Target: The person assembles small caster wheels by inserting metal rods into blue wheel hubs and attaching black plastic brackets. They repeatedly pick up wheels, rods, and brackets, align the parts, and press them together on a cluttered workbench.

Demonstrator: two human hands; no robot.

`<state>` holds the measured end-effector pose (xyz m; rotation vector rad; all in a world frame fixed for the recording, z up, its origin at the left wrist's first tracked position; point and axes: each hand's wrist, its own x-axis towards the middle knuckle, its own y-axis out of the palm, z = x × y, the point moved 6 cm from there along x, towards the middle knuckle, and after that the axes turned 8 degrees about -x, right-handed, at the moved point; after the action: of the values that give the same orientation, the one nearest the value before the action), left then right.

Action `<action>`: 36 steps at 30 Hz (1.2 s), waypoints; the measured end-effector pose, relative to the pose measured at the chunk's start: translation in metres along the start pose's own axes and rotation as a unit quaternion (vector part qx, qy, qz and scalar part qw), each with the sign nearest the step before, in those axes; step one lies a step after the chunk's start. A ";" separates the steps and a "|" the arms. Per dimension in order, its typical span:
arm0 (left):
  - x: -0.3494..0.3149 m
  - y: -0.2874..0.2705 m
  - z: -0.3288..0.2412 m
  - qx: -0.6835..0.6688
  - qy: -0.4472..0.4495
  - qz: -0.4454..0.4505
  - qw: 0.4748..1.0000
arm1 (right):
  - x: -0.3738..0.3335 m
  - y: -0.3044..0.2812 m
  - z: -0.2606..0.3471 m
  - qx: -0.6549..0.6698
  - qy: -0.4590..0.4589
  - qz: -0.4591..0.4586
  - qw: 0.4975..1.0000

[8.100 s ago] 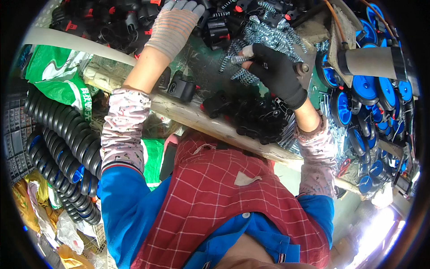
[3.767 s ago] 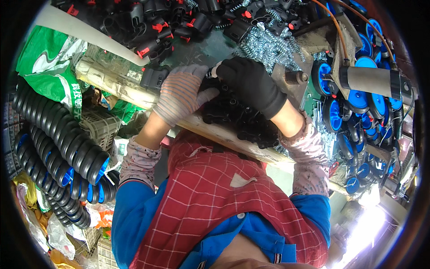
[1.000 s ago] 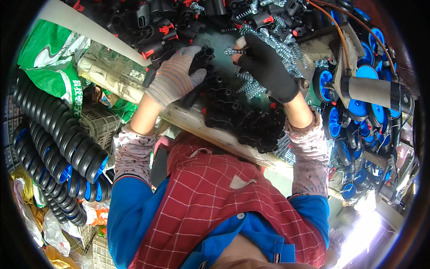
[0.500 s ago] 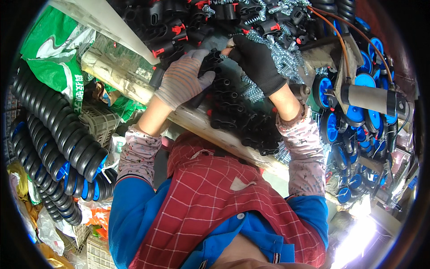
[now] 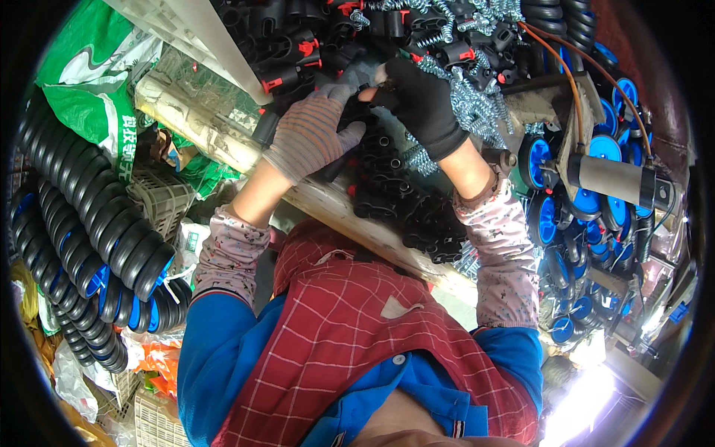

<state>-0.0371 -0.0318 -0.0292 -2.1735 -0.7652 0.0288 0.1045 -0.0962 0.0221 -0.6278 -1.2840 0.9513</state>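
Seemingly midway: left hand [image 5: 313,138] and right hand [image 5: 417,100] both close their fingers on a black plastic part [image 5: 356,112] at twelve o'clock; finished black parts [image 5: 417,216] pile below, loose springs [image 5: 469,112] remain.

The left hand [image 5: 313,138] wears a grey striped knit glove, the right hand [image 5: 417,100] a black one; patterned pink sleeve covers, blue sleeves, red checked apron.

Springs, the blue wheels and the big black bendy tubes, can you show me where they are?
springs [image 5: 469,112], head view, on the silvery heap beside the black glove.
blue wheels [image 5: 588,201], head view, on one wheel's blue hub.
black bendy tubes [image 5: 97,216], head view, on a tube's ribbed side.
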 end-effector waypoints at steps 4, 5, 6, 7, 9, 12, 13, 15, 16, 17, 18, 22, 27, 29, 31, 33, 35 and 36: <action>0.000 0.002 0.001 -0.021 -0.005 0.012 1.000 | -0.001 0.008 0.007 -0.142 -0.122 0.127 0.974; 0.000 0.003 0.001 -0.017 0.001 0.011 1.000 | -0.002 0.004 0.006 -0.128 -0.124 0.122 0.976; 0.000 0.002 0.000 -0.012 0.007 0.002 1.000 | -0.003 -0.001 0.006 -0.119 -0.127 0.119 0.978; 0.000 0.001 0.000 -0.007 0.013 -0.007 1.000 | -0.004 -0.006 0.007 -0.111 -0.127 0.103 0.980; 0.000 0.000 -0.001 -0.012 0.022 -0.012 1.000 | -0.006 -0.017 -0.001 0.081 -0.002 0.074 0.994; 0.000 0.000 -0.001 -0.020 0.016 -0.001 1.000 | -0.018 -0.019 -0.002 0.230 0.110 0.094 0.963; 0.001 -0.001 -0.003 -0.024 0.023 -0.002 0.999 | -0.022 -0.017 -0.002 0.245 0.145 0.114 0.952; 0.002 -0.001 -0.004 -0.021 0.025 0.002 0.999 | -0.026 -0.019 0.003 0.238 0.147 0.113 0.953; 0.002 -0.002 -0.004 -0.019 0.029 -0.004 0.999 | -0.026 -0.022 0.006 0.235 0.130 0.097 0.958; 0.002 -0.003 -0.005 -0.020 0.032 -0.006 0.999 | -0.026 -0.021 0.009 0.204 0.115 0.098 0.967; 0.002 -0.003 -0.005 -0.020 0.034 -0.012 0.999 | -0.025 -0.021 0.015 0.177 0.075 0.083 0.978; 0.004 -0.001 -0.003 -0.034 0.019 0.004 0.999 | -0.029 -0.003 0.042 -0.110 -0.113 0.158 0.975; 0.004 -0.009 -0.015 -0.051 -0.024 0.030 0.998 | -0.012 -0.014 0.020 0.112 -0.006 0.133 0.985; 0.001 -0.025 -0.033 -0.014 0.008 0.008 1.000 | 0.006 -0.026 0.005 0.074 -0.025 0.041 0.996; 0.000 -0.047 -0.052 0.034 0.040 0.001 0.999 | 0.026 -0.019 -0.003 -0.034 -0.054 -0.010 0.998; 0.006 -0.068 -0.065 0.227 0.075 -0.013 0.971 | 0.052 0.004 -0.004 -0.111 -0.131 -0.061 0.983; 0.021 -0.084 -0.060 0.361 0.046 0.026 0.931 | 0.067 0.030 -0.004 -0.182 -0.152 -0.055 0.970; 0.032 -0.088 -0.054 0.396 0.023 0.047 0.917 | 0.071 0.038 -0.002 -0.221 -0.169 -0.059 0.959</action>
<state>-0.0417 -0.0094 0.0768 -1.4232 -0.4944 0.2880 0.0981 -0.0157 0.0262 -0.7404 -1.8466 0.6903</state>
